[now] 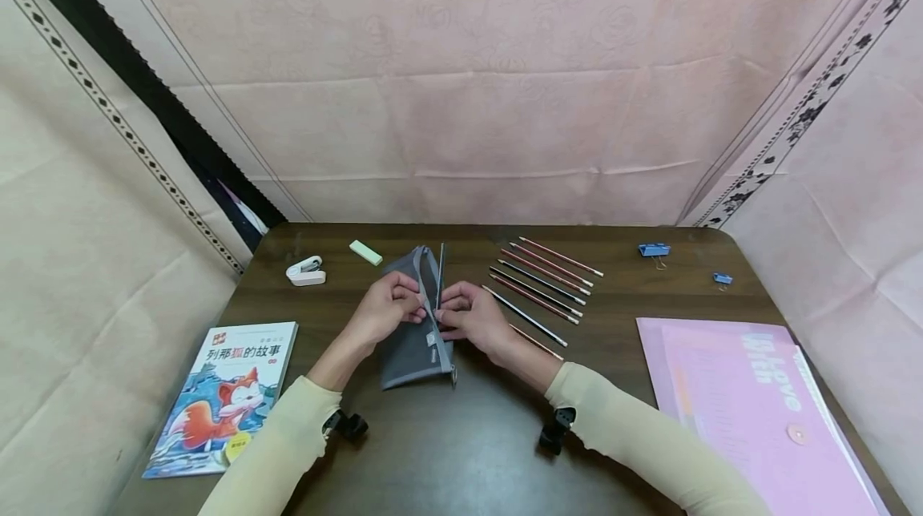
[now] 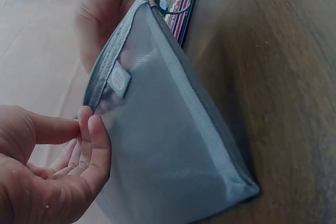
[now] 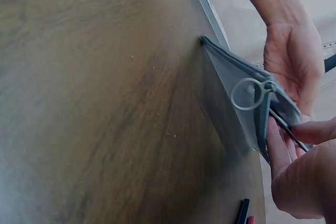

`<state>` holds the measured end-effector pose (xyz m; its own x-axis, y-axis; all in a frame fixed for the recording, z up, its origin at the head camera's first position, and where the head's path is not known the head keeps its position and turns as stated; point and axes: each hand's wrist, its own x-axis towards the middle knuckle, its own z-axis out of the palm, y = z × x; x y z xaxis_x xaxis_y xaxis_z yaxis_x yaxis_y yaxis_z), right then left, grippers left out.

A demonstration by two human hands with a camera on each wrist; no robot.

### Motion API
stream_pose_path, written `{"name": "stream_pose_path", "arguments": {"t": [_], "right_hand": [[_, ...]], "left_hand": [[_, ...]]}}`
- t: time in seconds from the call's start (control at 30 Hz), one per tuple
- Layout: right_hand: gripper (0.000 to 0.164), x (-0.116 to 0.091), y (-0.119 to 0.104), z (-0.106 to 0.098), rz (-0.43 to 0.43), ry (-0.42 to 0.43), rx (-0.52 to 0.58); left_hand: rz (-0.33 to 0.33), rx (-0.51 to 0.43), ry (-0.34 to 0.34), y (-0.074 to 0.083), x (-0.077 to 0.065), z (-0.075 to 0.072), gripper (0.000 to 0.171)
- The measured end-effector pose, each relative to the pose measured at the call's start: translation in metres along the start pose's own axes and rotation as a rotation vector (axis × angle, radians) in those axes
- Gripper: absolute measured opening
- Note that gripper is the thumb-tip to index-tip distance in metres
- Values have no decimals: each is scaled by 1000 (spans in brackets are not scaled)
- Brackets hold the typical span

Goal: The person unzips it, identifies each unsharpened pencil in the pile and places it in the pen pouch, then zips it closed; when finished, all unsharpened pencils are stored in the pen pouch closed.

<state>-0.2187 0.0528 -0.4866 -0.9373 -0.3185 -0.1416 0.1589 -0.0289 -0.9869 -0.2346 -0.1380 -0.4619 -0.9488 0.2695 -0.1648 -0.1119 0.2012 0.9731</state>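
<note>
A grey mesh zip pouch [image 1: 409, 352] stands over the desk between both hands, its zipped mouth parted. My left hand [image 1: 389, 309] pinches one edge of that mouth between thumb and fingers; the left wrist view shows the hold near the pouch's small label [image 2: 119, 80]. At the opening, my right hand [image 1: 472, 316] holds a dark pencil [image 1: 441, 272], with some fingers against the other edge. In the right wrist view the pencil [image 3: 286, 128] slants into the mouth, beside the zip's ring pull [image 3: 248, 94]. Its lower end is hidden inside the pouch.
Several red and dark pencils [image 1: 541, 280] lie in a slanted row right of the pouch. Behind it are a pale green eraser [image 1: 365, 252] and a white stapler-like object [image 1: 306, 272]. A picture book [image 1: 223, 396] lies left; blue binder clips [image 1: 654, 250] and pink folders [image 1: 757, 412] lie right.
</note>
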Motion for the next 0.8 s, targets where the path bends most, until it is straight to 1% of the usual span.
{"name": "stream_pose_path", "arguments": {"t": [0.13,0.23,0.4,0.57,0.67,0.8], "right_hand": [[28,4,3,4,5,-29,-39],[27,6,0,4,8,-42,-60],[25,6,-1,1,10,-37,-118],[25,9,1,0,10,-45,-152],[26,9,1,-1,7,-63,-143],[31,6,-4,-7,-7,-68,-96]], "left_hand": [[-3,8,0,3,-1,1,25],[-14,13,-12,4,-2,1,23],[-29,13,-26,6,-4,2,22],[-21,14,-25,7,-6,2,22],[-19,9,-1,7,-6,1,23],[-12,26,71,6,-7,-2,25]]}}
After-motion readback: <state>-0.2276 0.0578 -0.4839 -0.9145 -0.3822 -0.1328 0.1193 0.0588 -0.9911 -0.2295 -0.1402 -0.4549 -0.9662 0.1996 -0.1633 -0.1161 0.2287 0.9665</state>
